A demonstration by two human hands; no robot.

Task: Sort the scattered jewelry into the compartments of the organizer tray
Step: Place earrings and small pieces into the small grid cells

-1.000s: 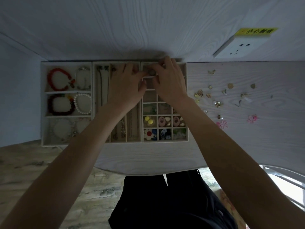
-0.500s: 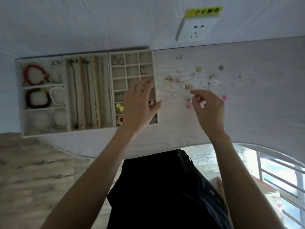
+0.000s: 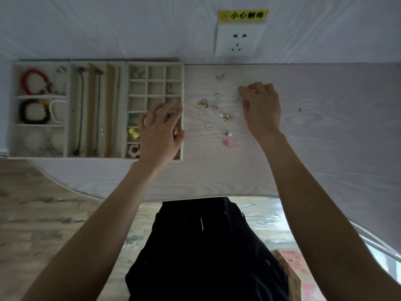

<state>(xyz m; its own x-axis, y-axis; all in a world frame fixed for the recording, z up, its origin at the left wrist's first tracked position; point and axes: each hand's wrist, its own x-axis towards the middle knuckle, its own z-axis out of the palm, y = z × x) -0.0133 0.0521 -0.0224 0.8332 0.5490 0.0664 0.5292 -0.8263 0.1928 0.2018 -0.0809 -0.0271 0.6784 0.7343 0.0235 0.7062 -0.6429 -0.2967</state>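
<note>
A pale wood-grain desk runs along a whitish wall that carries a white wall socket under a yellow warning label, above the desk's far edge. The organizer tray lies along the far edge towards the desk's left end, in three joined sections. The left section holds a red bead bracelet, a dark bead bracelet and a pearl bracelet; the middle one has long slots with dark necklaces laid lengthwise; the right one is a grid of small cells, with yellow earrings and a red-centred flower earring in the cells nearest the desk's front edge. The left hand hovers over the grid's near right cells, fingers spread and relaxed, holding nothing visible. The right hand is on the desk right of the tray, fingers curled with their tips bunched at a small piece; whether it pinches that piece cannot be told. The scattered jewelry, small gold and pearly pieces, lies on the desk between the tray and the right hand, and a pink flower piece lies nearest the front edge.
</note>
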